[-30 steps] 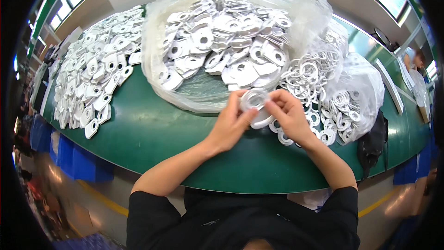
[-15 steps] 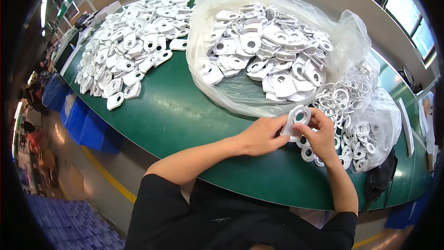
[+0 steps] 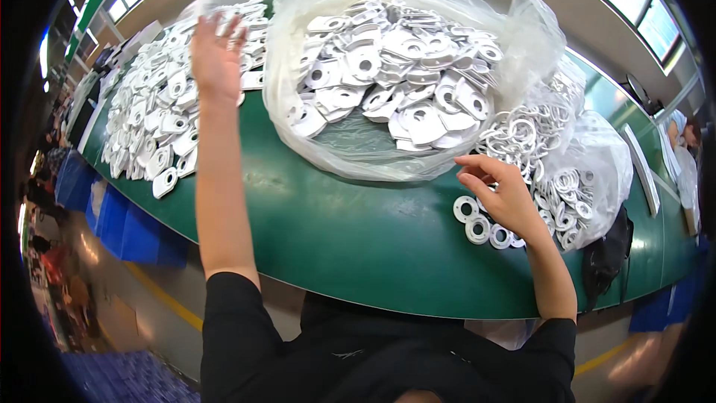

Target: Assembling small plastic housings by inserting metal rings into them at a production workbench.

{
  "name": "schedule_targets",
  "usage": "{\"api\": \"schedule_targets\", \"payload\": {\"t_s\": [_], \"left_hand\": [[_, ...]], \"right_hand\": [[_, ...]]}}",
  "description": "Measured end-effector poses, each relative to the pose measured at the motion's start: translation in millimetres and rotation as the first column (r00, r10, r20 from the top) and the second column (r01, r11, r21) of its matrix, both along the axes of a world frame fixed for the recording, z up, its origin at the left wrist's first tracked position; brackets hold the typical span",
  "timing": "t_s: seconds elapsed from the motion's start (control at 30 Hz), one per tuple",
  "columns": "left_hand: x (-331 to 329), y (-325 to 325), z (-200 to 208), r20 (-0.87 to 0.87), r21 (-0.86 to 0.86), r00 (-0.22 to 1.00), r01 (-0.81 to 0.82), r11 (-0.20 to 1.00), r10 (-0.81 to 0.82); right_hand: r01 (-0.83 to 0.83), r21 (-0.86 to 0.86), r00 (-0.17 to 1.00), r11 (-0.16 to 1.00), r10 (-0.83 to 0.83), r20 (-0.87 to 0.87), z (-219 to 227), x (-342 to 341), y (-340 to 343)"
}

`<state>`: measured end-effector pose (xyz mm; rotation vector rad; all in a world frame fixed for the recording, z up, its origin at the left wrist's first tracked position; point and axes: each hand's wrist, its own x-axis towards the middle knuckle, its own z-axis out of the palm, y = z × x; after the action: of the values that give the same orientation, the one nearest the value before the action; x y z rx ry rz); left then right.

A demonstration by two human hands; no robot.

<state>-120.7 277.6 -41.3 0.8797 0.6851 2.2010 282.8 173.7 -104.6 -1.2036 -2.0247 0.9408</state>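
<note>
My left hand point(image 3: 216, 60) reaches far out over the loose pile of white plastic plates point(image 3: 153, 97), its fingers spread. Just past the fingertips is a white piece point(image 3: 198, 6), smeared by motion and seemingly free of the hand. My right hand point(image 3: 501, 192) hovers with bent fingers, a gap between thumb and forefinger, and nothing visible in it. Close by it lie a few white rings point(image 3: 478, 230) on the green table point(image 3: 335, 239). More white plates, each with a round hole point(image 3: 364, 64), fill an open clear plastic bag point(image 3: 287, 116).
Right of the big bag, white rings point(image 3: 522, 134) spill from a clear bag point(image 3: 611, 157). A black pouch or bag point(image 3: 605, 257) sits at the table's right edge. Blue bins point(image 3: 138, 216) stand beside the table on the left.
Both hands were together on a white plate with a ring on it. They have parted: my left hand has swung far left, and my right hand is now without the plate.
</note>
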Motion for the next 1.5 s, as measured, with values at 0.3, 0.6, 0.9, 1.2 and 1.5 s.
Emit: {"api": "schedule_targets", "payload": {"t_s": [0.3,0.6,0.9,1.2,1.5], "left_hand": [[77.6,-4.9,-47.5,-0.644,-0.374,0.714,0.022,0.927,-0.276],[206.0,-37.3,-112.8,-0.996,-0.003,-0.086,-0.145,0.989,-0.015],[190.8,-55.0,-94.7,-0.991,0.064,0.112,-0.025,0.998,0.067],[201.0,-110.7,-98.1,-0.736,-0.462,0.341,0.38,0.802,-0.585],[215.2,-118.4,-110.8,-0.441,-0.393,0.549,0.593,0.703,-0.71]], "right_hand": [[-0.062,0.096,0.963,0.993,0.034,0.269,2.3,17.3,-2.3],[-0.201,0.051,0.805,0.978,0.135,0.578,-1.4,10.0,-10.6],[-0.089,0.389,0.958,0.917,-0.028,0.285,2.8,12.6,-2.9],[0.004,0.264,0.987,0.964,0.039,-0.155,9.4,0.5,-4.1],[0.035,0.312,0.998,0.949,-0.016,-0.065,2.3,0.2,-2.8]]}}
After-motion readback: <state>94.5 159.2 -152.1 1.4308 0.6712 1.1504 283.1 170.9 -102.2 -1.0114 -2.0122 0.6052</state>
